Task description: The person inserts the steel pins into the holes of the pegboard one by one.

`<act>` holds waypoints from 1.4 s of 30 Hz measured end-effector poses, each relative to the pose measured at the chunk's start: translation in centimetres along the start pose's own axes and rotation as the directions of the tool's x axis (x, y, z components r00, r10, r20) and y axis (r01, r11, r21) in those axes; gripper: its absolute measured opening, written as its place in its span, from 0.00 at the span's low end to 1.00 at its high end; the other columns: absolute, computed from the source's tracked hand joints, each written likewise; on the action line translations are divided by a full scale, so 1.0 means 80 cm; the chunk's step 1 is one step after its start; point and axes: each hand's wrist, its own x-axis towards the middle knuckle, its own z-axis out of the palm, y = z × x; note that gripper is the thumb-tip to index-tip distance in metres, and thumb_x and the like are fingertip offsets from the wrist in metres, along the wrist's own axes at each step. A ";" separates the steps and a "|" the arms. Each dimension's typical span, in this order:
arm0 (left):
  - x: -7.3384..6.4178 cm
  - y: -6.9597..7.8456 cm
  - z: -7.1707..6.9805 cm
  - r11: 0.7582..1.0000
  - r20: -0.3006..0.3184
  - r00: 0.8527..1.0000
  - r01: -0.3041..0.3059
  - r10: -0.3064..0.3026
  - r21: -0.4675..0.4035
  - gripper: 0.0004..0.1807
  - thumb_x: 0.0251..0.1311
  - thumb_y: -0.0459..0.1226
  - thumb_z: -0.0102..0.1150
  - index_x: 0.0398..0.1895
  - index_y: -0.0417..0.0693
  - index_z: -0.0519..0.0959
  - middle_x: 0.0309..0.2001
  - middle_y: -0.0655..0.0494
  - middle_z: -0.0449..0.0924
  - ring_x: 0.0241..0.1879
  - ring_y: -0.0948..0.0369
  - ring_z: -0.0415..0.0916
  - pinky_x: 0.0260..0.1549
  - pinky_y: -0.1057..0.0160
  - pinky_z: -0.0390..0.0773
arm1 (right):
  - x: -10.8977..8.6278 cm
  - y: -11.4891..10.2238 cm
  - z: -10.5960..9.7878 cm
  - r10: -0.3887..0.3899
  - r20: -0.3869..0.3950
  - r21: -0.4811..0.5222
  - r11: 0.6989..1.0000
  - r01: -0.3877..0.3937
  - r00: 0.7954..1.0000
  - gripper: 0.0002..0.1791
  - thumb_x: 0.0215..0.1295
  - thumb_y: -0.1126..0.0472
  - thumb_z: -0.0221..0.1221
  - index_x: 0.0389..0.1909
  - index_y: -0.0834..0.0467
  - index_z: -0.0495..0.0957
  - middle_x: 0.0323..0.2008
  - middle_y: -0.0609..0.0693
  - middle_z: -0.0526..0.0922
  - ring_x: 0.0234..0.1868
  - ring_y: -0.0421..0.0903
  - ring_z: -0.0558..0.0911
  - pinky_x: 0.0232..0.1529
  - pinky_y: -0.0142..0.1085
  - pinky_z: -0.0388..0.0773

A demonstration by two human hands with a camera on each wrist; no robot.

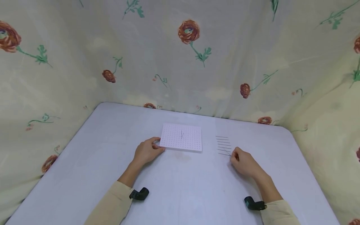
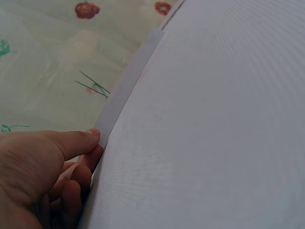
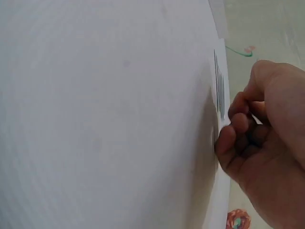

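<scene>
A white board with rows of small holes (image 1: 171,134) lies on the table, two thin dark rods (image 1: 182,135) standing in it near its middle. My left hand (image 1: 147,151) holds the board's near left corner; the left wrist view shows the thumb and fingertips pinching its side edge. To the right of the board, several thin dark rods (image 1: 223,144) lie side by side in a column. At the near end of that column is my right hand (image 1: 244,162), its fingers curled. A faint slanting rod (image 1: 228,152) reaches its pinched fingertips; in the right wrist view those fingers hide the grip.
The white table (image 1: 180,190) has a rounded far edge, against which a flowered curtain (image 1: 168,62) hangs; the curtain also runs along both sides. A dark wrist camera (image 1: 139,194) sits on the left sleeve, and another wrist camera (image 1: 254,204) on the right.
</scene>
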 end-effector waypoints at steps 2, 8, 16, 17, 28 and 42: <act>0.000 0.001 0.000 1.000 0.003 1.000 0.003 -0.003 -0.001 0.32 0.59 0.48 0.72 0.65 0.48 0.78 0.36 0.54 0.90 0.33 0.58 0.83 0.31 0.62 0.74 | 0.002 -0.002 0.001 0.015 -0.027 0.054 0.998 -0.013 1.000 0.03 0.67 0.63 0.52 0.37 0.57 0.69 0.26 0.49 0.70 0.30 0.45 0.71 0.32 0.36 0.65; 0.001 0.000 0.004 1.000 0.007 1.000 0.009 -0.009 0.003 0.31 0.59 0.48 0.72 0.65 0.49 0.78 0.36 0.55 0.89 0.33 0.59 0.82 0.31 0.62 0.74 | 0.004 -0.019 -0.005 0.058 -0.112 0.186 0.982 -0.036 0.992 0.04 0.69 0.62 0.55 0.41 0.57 0.74 0.35 0.52 0.77 0.39 0.48 0.74 0.40 0.38 0.69; 0.000 0.001 0.004 1.000 0.003 1.000 0.004 -0.004 0.011 0.31 0.59 0.48 0.72 0.65 0.49 0.78 0.35 0.56 0.90 0.34 0.59 0.83 0.32 0.61 0.74 | 0.010 -0.029 -0.012 0.123 -0.188 0.259 0.963 -0.072 0.974 0.15 0.75 0.57 0.51 0.52 0.62 0.79 0.45 0.57 0.82 0.47 0.51 0.78 0.48 0.38 0.73; 0.000 0.001 0.004 1.000 0.003 1.000 0.001 -0.001 0.011 0.31 0.58 0.48 0.72 0.64 0.49 0.79 0.35 0.56 0.90 0.34 0.58 0.83 0.32 0.61 0.74 | 0.010 -0.029 -0.012 0.135 -0.191 0.260 0.962 -0.082 0.972 0.16 0.76 0.56 0.51 0.52 0.62 0.80 0.45 0.58 0.83 0.47 0.51 0.78 0.48 0.38 0.73; 0.000 0.001 0.004 1.000 -0.001 1.000 0.005 -0.005 0.020 0.31 0.58 0.49 0.72 0.65 0.50 0.78 0.35 0.56 0.90 0.34 0.59 0.83 0.33 0.61 0.74 | 0.016 -0.038 -0.015 0.232 -0.157 0.363 0.918 -0.163 0.960 0.23 0.79 0.46 0.50 0.53 0.62 0.78 0.48 0.58 0.81 0.46 0.49 0.78 0.40 0.28 0.75; 0.001 0.001 -0.001 1.000 -0.011 1.000 0.003 -0.003 0.016 0.31 0.58 0.49 0.73 0.64 0.50 0.79 0.34 0.56 0.90 0.33 0.59 0.82 0.31 0.63 0.72 | 0.023 -0.053 -0.015 0.257 -0.075 0.607 0.778 -0.160 0.963 0.12 0.77 0.58 0.53 0.46 0.64 0.74 0.63 0.64 0.80 0.38 0.28 0.82 0.48 0.26 0.81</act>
